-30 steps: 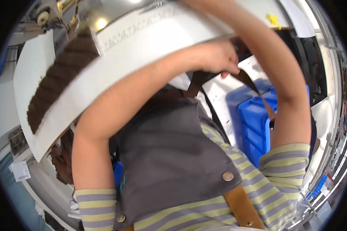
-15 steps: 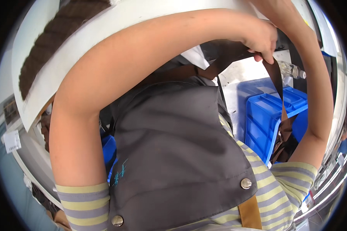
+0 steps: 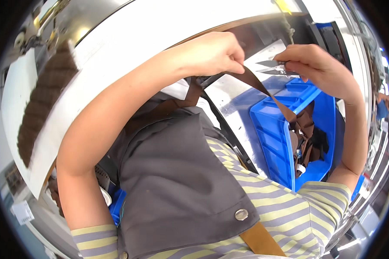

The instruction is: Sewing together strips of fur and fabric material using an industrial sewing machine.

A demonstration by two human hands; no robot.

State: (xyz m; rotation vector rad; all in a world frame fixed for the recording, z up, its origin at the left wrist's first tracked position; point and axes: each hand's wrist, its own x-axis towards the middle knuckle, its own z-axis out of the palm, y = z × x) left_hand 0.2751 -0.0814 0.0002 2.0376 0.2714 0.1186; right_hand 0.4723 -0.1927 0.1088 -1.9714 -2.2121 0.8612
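My left hand [image 3: 222, 54], reached across above the white worktable, pinches a long brown fabric strap [image 3: 259, 83]. One length of the strap slopes down to the right into a blue plastic bin [image 3: 270, 142]. Another brown length [image 3: 177, 103] runs below my left forearm. My right hand [image 3: 322, 69] is closed round small metal thread snips [image 3: 273, 67]. Their pointed blades are parted and face left toward the strap, a little apart from it as far as I can tell. The handles are mostly hidden by my fingers.
Inside the bin lies a tangle of brown straps [image 3: 306, 125]. A bundle of brown material [image 3: 52, 99] lies on the worktable [image 3: 129, 56] at the far left. A cord [image 3: 289, 30] hangs behind my right hand. My dark apron [image 3: 177, 172] fills the middle foreground.
My hands have drawn apart, the left one shifting leftward with the strap. The snips in my right hand have come into sight. More of the bin's contents now shows.
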